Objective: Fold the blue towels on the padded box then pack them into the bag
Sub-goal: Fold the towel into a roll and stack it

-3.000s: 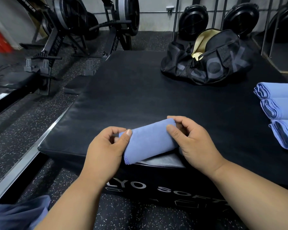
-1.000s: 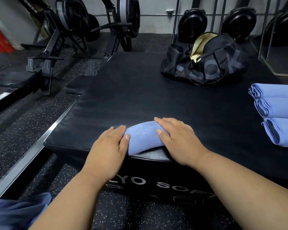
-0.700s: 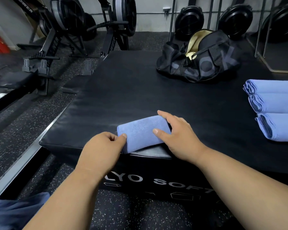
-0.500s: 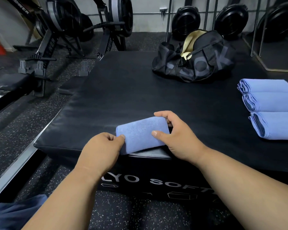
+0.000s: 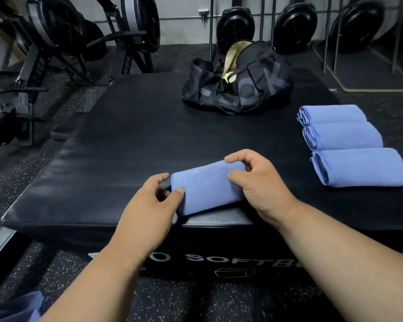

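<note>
A folded blue towel (image 5: 207, 187) lies near the front edge of the black padded box (image 5: 130, 145). My left hand (image 5: 149, 210) pinches its left end between thumb and fingers. My right hand (image 5: 258, 182) grips its right end, fingers curled over the top and thumb on the near side. Three more folded blue towels (image 5: 342, 145) lie side by side at the right of the box. The black bag (image 5: 237, 84) stands at the back of the box, its top open and showing a tan lining.
Rowing machines (image 5: 56, 43) stand on the speckled rubber floor to the left. Round black machine parts on racks (image 5: 296, 24) line the back wall. A bit of blue cloth (image 5: 14, 307) shows at the bottom left corner.
Both hands went from pressing flat on the towel to gripping its two ends. The towel's right end has lifted slightly off the box. The camera has turned a little to the right.
</note>
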Demonstrator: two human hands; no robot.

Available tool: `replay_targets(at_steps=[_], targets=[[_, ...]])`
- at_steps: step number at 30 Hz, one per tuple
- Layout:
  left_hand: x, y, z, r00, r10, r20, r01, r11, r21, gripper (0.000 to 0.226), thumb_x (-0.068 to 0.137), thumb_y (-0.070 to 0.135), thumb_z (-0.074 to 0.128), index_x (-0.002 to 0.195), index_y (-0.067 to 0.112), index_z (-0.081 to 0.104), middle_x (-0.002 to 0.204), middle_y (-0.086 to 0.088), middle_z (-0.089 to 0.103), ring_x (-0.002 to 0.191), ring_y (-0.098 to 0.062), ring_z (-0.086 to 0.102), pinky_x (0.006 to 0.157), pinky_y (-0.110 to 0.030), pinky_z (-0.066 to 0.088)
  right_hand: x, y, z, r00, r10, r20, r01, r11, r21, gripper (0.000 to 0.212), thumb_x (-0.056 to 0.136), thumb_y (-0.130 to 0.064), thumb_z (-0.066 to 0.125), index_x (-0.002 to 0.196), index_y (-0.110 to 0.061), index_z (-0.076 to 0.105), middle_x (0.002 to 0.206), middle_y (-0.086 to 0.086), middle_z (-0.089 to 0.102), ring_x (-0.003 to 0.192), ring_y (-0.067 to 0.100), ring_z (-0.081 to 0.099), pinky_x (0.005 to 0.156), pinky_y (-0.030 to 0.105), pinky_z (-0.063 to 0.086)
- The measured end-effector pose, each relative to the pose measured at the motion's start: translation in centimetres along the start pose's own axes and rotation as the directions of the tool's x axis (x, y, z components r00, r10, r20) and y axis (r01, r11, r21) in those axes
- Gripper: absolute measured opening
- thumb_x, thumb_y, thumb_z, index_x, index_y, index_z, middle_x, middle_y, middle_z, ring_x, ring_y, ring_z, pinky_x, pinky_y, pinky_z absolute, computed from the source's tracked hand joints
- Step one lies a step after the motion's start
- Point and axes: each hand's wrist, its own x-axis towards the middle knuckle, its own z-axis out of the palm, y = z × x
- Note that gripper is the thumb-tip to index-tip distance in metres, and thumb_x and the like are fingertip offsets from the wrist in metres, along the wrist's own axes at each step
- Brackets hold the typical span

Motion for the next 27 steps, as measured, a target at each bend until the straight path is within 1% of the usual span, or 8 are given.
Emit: replay_targets(at_steps=[2,5,8,14,16,21,24,27], targets=[[-0.1,0.5,1.4,0.999,0.045,0.027,-0.046,0.999,0.023,0.055,0.091,0.062,0.065,0.142,0.052,0.048,0.103,0.021,0.072,0.093,0.003,0.067,0.089,-0.031,0.052,0.3,0.1,-1.3,0.998,-0.007,-0.057,0.004,0.998,-0.057,0.031,0.084,0.0,0.061,0.095,-0.026,0.074,0.08,-0.011,0.05,0.059,-0.001,0.045,0.054,0.009,0.033],[-0.4,1.3,3.2,0.989,0.105,0.106,-0.107,0.994,0.014,0.068,0.087,0.069,0.065,0.148,0.058,0.038,0.119,0.028,0.068,0.109,0.003,0.066,0.099,-0.034,0.052,0.7,0.5,-3.0,0.994,-0.024,-0.106,0.006,0.987,-0.161,0.029,0.084,-0.006,0.062,0.092,-0.031,0.074,0.106,-0.012,0.061,0.08,-0.004,0.053,0.067,0.005,0.037],[-0.5,2.2,4.8,0.98,0.154,0.129,-0.155,0.988,0.001,0.068,0.084,0.065,0.071,0.147,0.057,0.044,0.135,0.033,0.061,0.122,0.005,0.061,0.108,-0.035,0.05,1.0,1.1,-4.3,0.989,-0.07,-0.131,0.036,0.969,-0.243,0.029,0.085,-0.007,0.062,0.091,-0.033,0.074,0.115,-0.014,0.06,0.099,-0.009,0.054,0.08,0.001,0.036],[-0.7,4.3,7.2,0.975,0.173,0.142,-0.174,0.985,-0.008,0.065,0.087,0.039,0.083,0.146,0.046,0.056,0.12,0.029,0.068,0.102,0.009,0.067,0.094,-0.019,0.051,1.3,1.9,-7.0,0.977,-0.157,-0.143,0.1,0.934,-0.342,0.035,0.09,-0.003,0.059,0.098,-0.032,0.075,0.13,-0.014,0.053,0.112,-0.022,0.046,0.092,-0.006,0.025],[-0.7,5.0,8.3,0.971,0.189,0.15,-0.19,0.982,-0.008,0.068,0.086,0.034,0.085,0.146,0.044,0.056,0.12,0.026,0.067,0.098,0.011,0.067,0.086,-0.011,0.047,1.1,2.0,-7.8,0.971,-0.19,-0.145,0.12,0.912,-0.392,0.036,0.094,-0.005,0.056,0.107,-0.031,0.076,0.143,-0.013,0.049,0.121,-0.017,0.045,0.102,0.0,0.027],[0.1,7.2,11.5,0.966,0.218,0.137,-0.226,0.973,0.047,0.071,0.086,0.033,0.085,0.149,0.04,0.054,0.127,0.022,0.063,0.1,0.012,0.065,0.087,-0.011,0.047,0.8,2.3,-9.3,0.92,-0.384,-0.075,0.226,0.678,-0.699,0.04,0.09,-0.007,0.056,0.123,-0.02,0.077,0.157,0.007,0.05,0.146,0.031,0.042,0.121,0.048,0.034],[1.5,8.6,13.0,0.966,0.223,0.135,-0.233,0.97,0.071,0.073,0.085,0.036,0.084,0.152,0.033,0.053,0.135,0.019,0.063,0.116,0.002,0.063,0.101,-0.023,0.05,0.5,2.3,-10.0,0.931,-0.366,-0.013,0.224,0.597,-0.77,0.041,0.087,-0.016,0.056,0.123,-0.017,0.075,0.154,0.011,0.054,0.14,0.034,0.047,0.115,0.051,0.039],[3.0,10.2,14.1,0.962,0.242,0.131,-0.255,0.962,0.096,0.072,0.086,0.034,0.084,0.151,0.028,0.055,0.14,0.014,0.063,0.124,-0.003,0.061,0.106,-0.024,0.047,0.4,2.6,-10.6,0.967,-0.247,0.062,0.194,0.559,-0.806,0.05,0.096,-0.021,0.055,0.146,-0.017,0.06,0.162,0.011,0.044,0.15,0.032,0.037,0.121,0.046,0.031]])
